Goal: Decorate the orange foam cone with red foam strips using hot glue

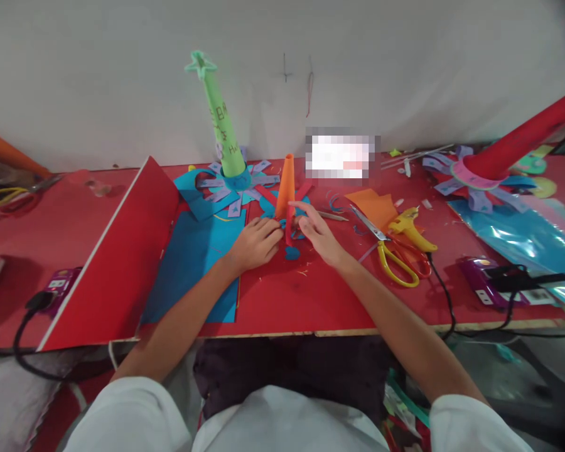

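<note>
A small orange paper cone point(286, 185) stands upright on the red table, with red paper strips point(289, 229) and blue paper pieces around its foot. My left hand point(258, 242) is closed with its fingertips pressed at the left side of the cone's base. From the right, my right hand point(321, 233) reaches to the cone; its index finger is stretched out against the cone's side and the other fingers bend near the red strip. A blue paper scrap point(292, 253) lies just in front of the base. My fingers partly hide where the strips meet the cone.
Scissors point(385, 251) and a yellow glue gun point(412, 229) lie right of my hand beside orange paper point(374, 207). A green paper tower point(223, 125) stands behind; a red one point(522, 141) leans at right. A red folder point(108, 263) and blue sheet point(193, 270) are left.
</note>
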`<state>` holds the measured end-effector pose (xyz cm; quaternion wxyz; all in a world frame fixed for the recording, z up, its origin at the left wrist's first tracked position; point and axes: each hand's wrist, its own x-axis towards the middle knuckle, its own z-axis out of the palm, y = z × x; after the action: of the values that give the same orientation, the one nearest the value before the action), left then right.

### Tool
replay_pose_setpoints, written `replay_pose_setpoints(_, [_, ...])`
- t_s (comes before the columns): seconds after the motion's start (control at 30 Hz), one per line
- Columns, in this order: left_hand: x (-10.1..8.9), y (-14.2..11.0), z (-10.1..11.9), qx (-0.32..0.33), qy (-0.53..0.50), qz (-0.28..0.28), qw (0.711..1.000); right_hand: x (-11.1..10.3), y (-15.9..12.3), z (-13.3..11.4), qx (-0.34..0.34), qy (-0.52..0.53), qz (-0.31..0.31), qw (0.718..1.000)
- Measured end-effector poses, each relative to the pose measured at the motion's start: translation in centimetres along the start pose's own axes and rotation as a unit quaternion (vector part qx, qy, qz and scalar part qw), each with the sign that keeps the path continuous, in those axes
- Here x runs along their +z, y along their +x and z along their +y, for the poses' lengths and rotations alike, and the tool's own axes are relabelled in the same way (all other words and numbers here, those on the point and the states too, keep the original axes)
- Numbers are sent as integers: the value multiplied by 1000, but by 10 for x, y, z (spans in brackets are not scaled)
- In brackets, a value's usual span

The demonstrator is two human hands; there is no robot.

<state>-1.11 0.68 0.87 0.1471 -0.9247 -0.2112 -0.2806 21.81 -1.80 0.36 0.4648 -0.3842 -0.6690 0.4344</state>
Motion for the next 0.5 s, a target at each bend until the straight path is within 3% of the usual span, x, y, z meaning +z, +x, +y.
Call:
replay_pose_setpoints(0.1, [0,3,1,42,24,-27,998,-3,2,1,17,81,16,996])
replay_pose_setpoints(0.2, [4,0,0,18,-7,-27,999,-5,3,3,23,93,49,994])
replay_pose_setpoints(0.37, [14,-10,-9,-167,-167,13,972,-10,5,8,30,76,152,985])
replay_pose_setpoints(0.5, [15,-12,-25,-274,-213,19,938,-21,6,16,61,-13,238,969])
